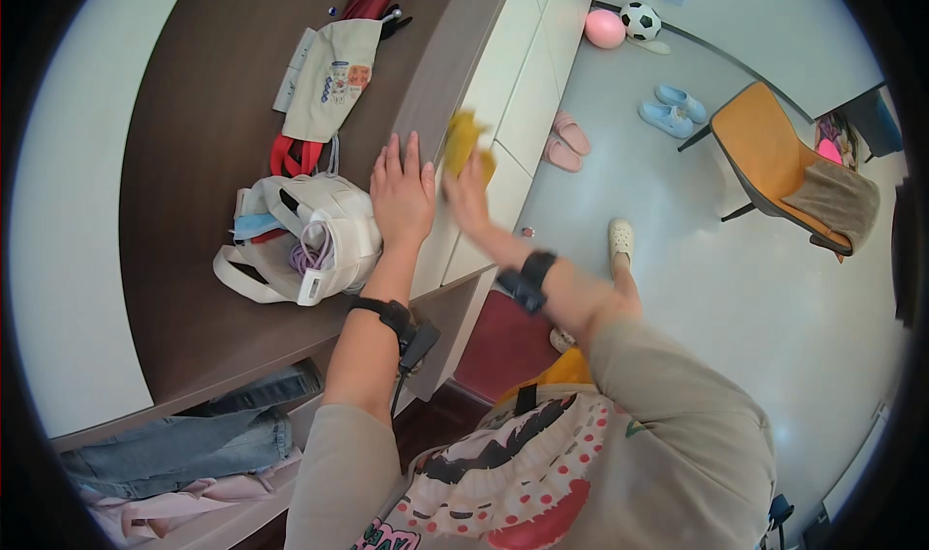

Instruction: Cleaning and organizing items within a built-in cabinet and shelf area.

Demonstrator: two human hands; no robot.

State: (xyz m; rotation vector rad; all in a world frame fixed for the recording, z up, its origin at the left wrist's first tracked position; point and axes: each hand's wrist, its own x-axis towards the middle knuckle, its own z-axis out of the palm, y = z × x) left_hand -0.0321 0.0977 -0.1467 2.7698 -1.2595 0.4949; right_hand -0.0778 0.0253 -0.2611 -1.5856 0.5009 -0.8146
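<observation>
My right hand point(468, 194) grips a yellow cloth point(463, 142), blurred, against the white front point(501, 93) of a cabinet just below its top edge. Flat on the brown wood-grain cabinet top point(196, 136) rests my left hand point(403, 198), fingers spread, holding nothing. Beside that hand stands a white handbag point(348, 220), its mouth open on a coiled purple cord point(310, 252) and a light-blue item point(258, 226). Farther along lies a cream drawstring cloth bag point(330, 78) with printed pictures, next to red straps point(294, 157).
Folded jeans point(189, 445) and pink clothing point(196, 503) fill a lower shelf at the left. On the floor are pink slippers point(570, 140), blue clogs point(671, 111), a pink ball point(604, 29) and a soccer ball point(640, 20). An orange chair point(758, 136) stands to the right.
</observation>
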